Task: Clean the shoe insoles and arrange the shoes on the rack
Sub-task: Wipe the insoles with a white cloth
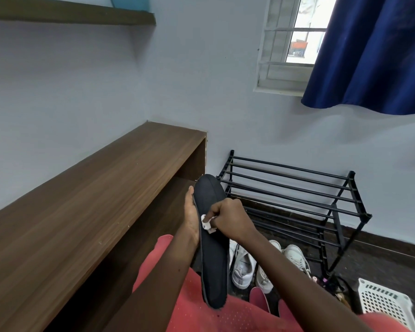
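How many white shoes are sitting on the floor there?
3 shoes show plainly on the floor before the rack: one beside the insole, one right of it, one by the rack's leg. Others may hide behind the insole or right arm.

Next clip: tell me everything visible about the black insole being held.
The black insole is a long, flat pad with rounded ends. The face shown is matte and fabric-like, with a thin greyish edge. It is held in the air, lengthwise, one end up and away, the other low toward the person. The left hand holds its left edge near the middle, thumb lying along the rim. The right hand presses a small white wipe against its face at about mid-length.
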The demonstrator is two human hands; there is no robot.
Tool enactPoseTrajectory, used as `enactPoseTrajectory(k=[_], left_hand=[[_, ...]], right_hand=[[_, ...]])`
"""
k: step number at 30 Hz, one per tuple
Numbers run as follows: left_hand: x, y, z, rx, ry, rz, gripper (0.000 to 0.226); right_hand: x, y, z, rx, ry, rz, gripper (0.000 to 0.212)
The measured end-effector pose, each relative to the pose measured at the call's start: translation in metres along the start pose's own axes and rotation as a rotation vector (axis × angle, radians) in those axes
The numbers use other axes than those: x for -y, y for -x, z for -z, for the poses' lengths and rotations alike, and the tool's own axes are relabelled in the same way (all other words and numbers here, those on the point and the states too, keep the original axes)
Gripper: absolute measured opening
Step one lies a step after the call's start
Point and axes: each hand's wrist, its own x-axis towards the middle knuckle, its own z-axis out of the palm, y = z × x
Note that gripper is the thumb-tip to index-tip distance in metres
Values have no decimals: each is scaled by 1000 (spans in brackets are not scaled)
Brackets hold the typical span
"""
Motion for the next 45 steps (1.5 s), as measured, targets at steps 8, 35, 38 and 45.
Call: enactPoseTrajectory(k=[8,35,38,45], left_hand=[[7,24,-12,230,19,112,69],[3,26,6,320,96,200,59],[7,31,0,295,102,196,61],[6,13,3,268,141,219,78]], right_hand=[[4,-24,12,-342,-178,-49,23],[12,-30,15,-330,-144,-77,26],[11,-30,10,-298,39,-50,29],[14,-8,29,208,153,-12,35]])
